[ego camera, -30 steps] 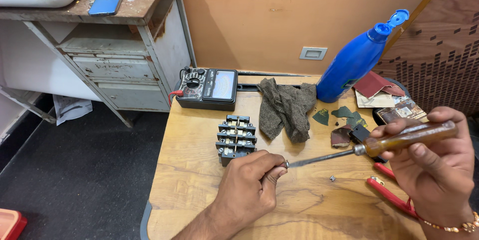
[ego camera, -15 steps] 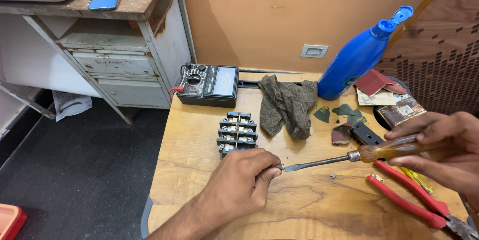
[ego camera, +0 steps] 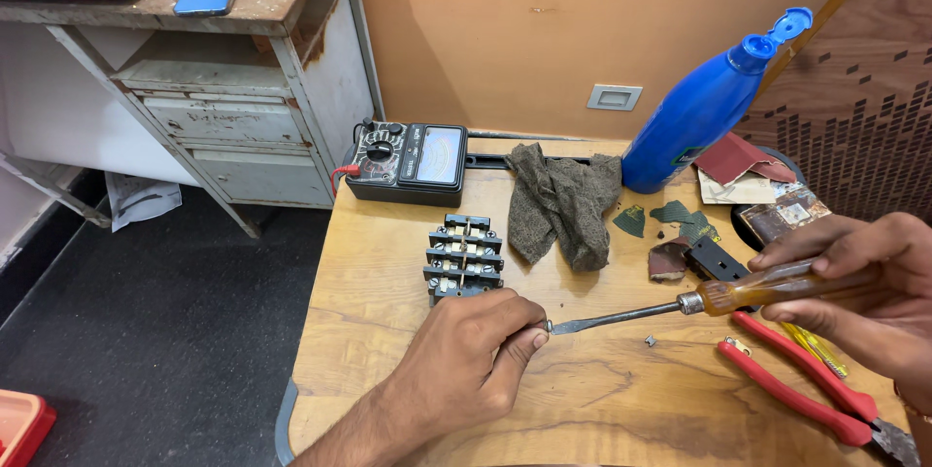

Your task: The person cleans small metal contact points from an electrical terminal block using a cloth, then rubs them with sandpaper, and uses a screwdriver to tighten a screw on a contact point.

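Right now the right hand [ego camera: 859,287] is wrapped shut around the translucent amber handle of a long flat-blade screwdriver [ego camera: 714,300], whose steel shaft runs level across the worn wooden tabletop [ego camera: 408,234] toward the left hand [ego camera: 476,355]. That left hand has its thumb and forefinger pinched together at the blade's tip; whatever sits between them is too small to make out, though it looks like a small screw or fitting.

To do this well, I judge that the blade should stay in line with the pinched piece, the left fingers bracing low against the wood so the tip cannot skid into a fingertip. A light, steady turn from the right wrist would serve better than force.

Just beyond the left knuckles stands a black terminal block with brass screw clamps [ego camera: 464,258], close but not touching. Farther off sits a black analogue multimeter [ego camera: 408,164], and beside it a crumpled brown-grey rag [ego camera: 561,200]. Under the shaft, near its ferrule, lies a tiny loose metal piece [ego camera: 649,340], easy to knock away. Below the right hand rest red-handled pliers [ego camera: 806,394], near enough to catch the wrist. Past that hand leans a tall blue plastic bottle with a flip cap [ego camera: 704,108], with scraps of sandpaper [ego camera: 680,215] scattered between.
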